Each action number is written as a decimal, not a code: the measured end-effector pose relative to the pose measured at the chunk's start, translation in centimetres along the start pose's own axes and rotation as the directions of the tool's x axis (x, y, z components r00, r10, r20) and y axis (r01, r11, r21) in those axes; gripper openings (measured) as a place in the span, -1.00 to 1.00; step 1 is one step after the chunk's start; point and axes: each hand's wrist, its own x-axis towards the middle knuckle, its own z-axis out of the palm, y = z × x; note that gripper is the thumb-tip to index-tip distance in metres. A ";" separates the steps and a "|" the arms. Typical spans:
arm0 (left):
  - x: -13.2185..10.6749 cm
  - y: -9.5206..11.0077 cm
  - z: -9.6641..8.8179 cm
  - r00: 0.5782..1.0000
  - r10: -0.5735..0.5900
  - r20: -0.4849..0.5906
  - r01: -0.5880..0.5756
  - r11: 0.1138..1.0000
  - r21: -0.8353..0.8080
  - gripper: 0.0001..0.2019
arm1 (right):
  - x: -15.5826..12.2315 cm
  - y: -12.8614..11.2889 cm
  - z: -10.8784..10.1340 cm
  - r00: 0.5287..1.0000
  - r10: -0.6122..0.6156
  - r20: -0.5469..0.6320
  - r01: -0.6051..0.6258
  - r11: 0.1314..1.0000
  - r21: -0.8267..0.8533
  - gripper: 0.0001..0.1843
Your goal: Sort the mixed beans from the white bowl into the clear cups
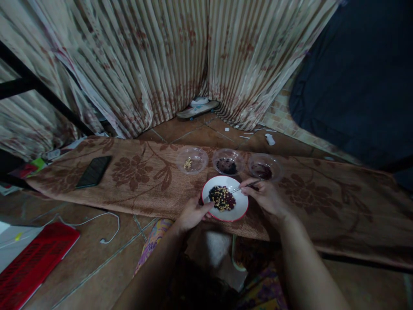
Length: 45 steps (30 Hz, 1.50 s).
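My left hand (pixel 194 212) grips the left rim of a white plate with a red edge (pixel 240 209), thumb over the top. On the plate lies a pile of mixed beans (pixel 222 198), yellow, black and dark red. My right hand (pixel 265 197) is closed on a thin metal utensil (pixel 238 188), its tip near the beans; whether it is tweezers or a spoon I cannot tell. Behind the plate stand three clear plastic bowls: the left bowl (pixel 200 159) holds yellow beans, the middle bowl (pixel 229 153) black ones, the right bowl (pixel 274 163) dark red ones.
A brown flowered cloth (pixel 155 189) covers the long narrow bench. A black phone (pixel 94 172) lies on its left part. Striped curtains (pixel 155 64) hang beyond, with a skateboard (pixel 198 110) on the tiled floor beneath. A red object (pixel 38 258) and white cable (pixel 118 221) are at left.
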 end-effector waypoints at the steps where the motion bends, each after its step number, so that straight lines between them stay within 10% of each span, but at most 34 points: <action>1: 0.0 0.0 0.0 1.000 0.001 0.001 -0.001 1.000 -0.005 -0.58 | 0.0 0.0 0.0 1.000 0.004 -0.003 -0.004 1.000 -0.004 -0.73; 45: 0.0 0.1 0.0 1.000 -0.006 0.000 0.006 1.000 0.014 -0.57 | 0.0 0.6 -0.2 0.994 -0.089 0.058 0.093 0.993 -0.079 -0.78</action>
